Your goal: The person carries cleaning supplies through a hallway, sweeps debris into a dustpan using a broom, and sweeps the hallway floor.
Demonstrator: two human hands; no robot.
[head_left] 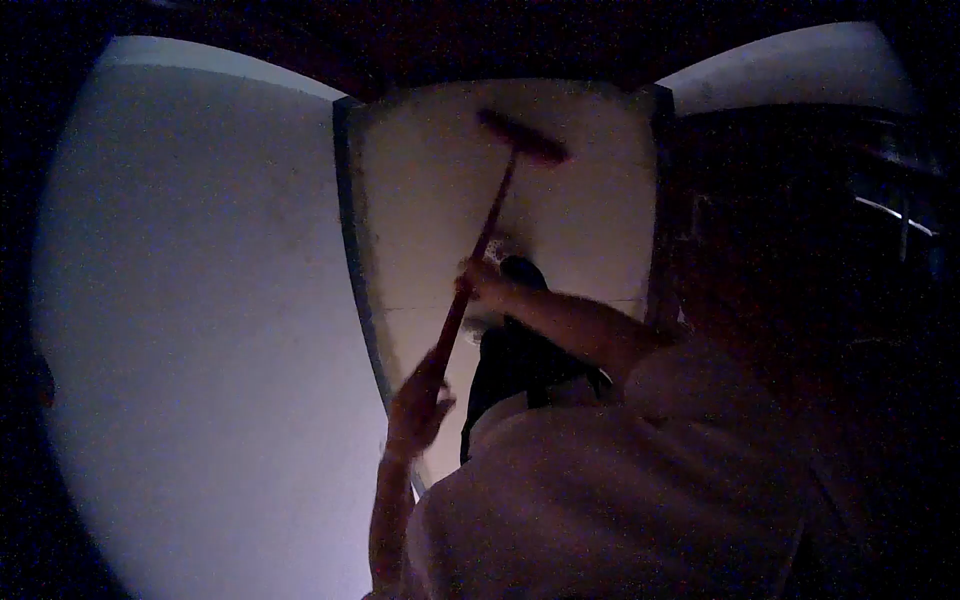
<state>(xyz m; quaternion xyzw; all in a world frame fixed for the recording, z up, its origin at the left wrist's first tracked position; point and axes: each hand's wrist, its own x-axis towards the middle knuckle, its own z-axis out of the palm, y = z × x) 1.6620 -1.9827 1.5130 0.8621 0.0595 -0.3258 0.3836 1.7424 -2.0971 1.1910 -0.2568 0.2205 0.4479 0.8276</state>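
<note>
Both of my hands are closed around the long reddish handle of a broom. Its wide dark head rests on the pale floor ahead of me; the dim light hides whether it has bristles. My right hand grips partway down the handle. Nearer my body, my left hand wraps round the upper end, thumb side showing. The handle slants from lower left to upper right. Below my right forearm, a dark trouser leg and light footwear show on the floor.
The tiled floor runs as a narrow strip with dark edging along both sides. A large pale wall stands close on my left. Dark, hard-to-make-out objects fill the right side, with a shiny strip among them.
</note>
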